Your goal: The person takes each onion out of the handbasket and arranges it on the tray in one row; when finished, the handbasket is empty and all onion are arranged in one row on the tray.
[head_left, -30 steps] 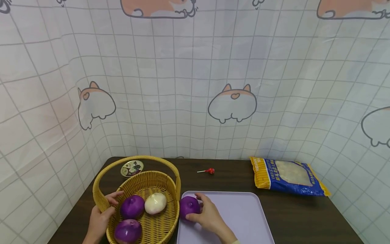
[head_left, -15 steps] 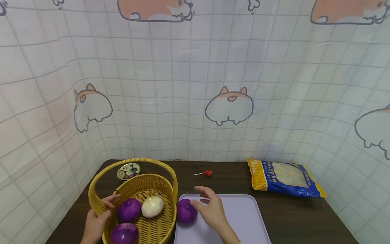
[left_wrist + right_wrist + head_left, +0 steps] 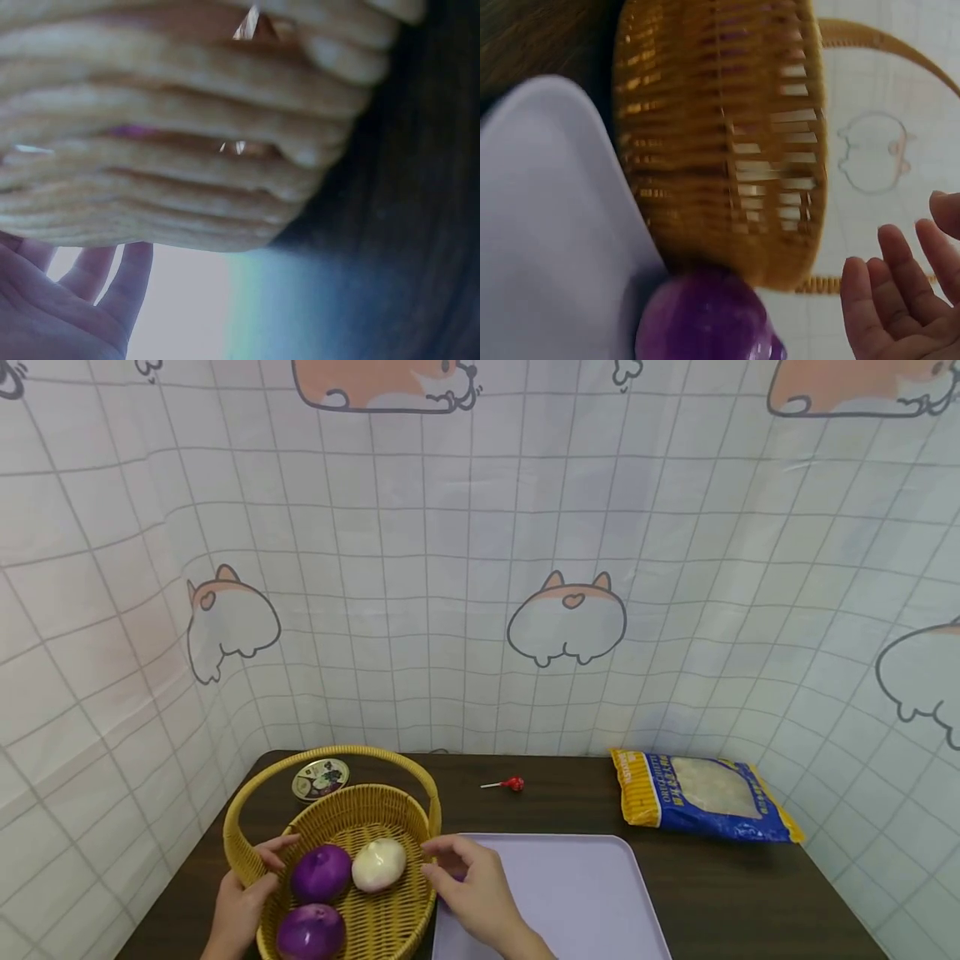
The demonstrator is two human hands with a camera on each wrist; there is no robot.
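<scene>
Right hand (image 3: 480, 891), loose-fingered, has shifted toward nine o'clock, tray (image 3: 570, 881) at three; left hand (image 3: 243, 893) grips handle (image 3: 240, 852); mostly screened bulb (image 3: 705, 321) shines purple.

The left hand (image 3: 242, 900) and right hand (image 3: 477, 888) are bare, with slender fingers (image 3: 453, 842). Behind the fingers, the visible wrists (image 3: 521, 937) are bare too.

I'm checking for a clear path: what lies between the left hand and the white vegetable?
In the head view, the farther purple vegetable in the wicker basket lies between them.
</scene>
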